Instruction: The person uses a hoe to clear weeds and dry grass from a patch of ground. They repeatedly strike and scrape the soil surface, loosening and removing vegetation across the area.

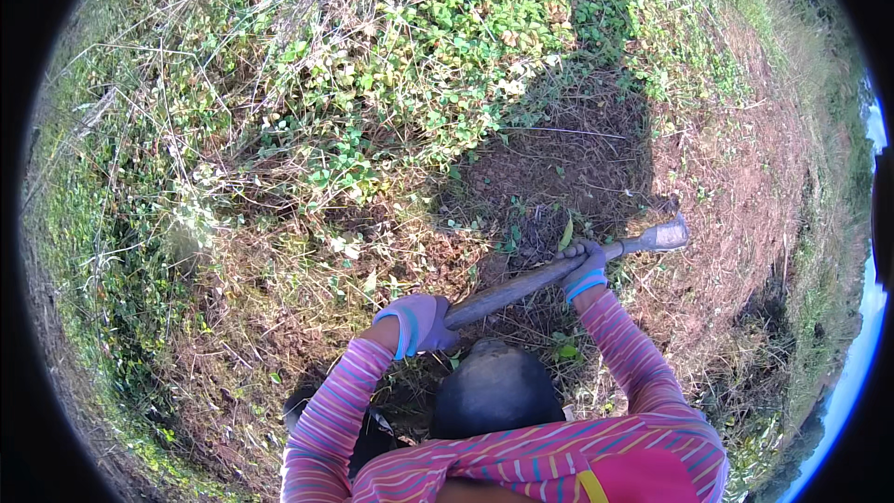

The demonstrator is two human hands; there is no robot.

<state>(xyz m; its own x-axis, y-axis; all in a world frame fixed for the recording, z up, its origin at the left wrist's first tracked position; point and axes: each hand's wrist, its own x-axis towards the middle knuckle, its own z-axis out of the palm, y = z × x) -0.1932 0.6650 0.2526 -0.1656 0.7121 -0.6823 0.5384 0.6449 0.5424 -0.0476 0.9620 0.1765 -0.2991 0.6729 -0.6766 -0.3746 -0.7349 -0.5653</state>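
Note:
A thick wooden handle [510,291] with a metal tool head [667,233] at its right end lies slantwise across the front of my body. My left hand [421,323], in a light purple glove with a blue-striped cuff, is wrapped round the handle's lower left end. Farther up, close to the metal socket, my right hand [583,269] grips the same handle in a matching glove. The metal head is above dry, cut grass and bare soil. Below the handle, a dark rounded thing, perhaps my knee or a boot [496,388], shows between my arms.
Green leafy vines [433,77] cover the ground ahead, with dry stalks [167,77] at the upper left. Reddish bare soil [740,202] is at the right. A shadow [580,154] falls over the ground in front. Taller grass grows along the right edge.

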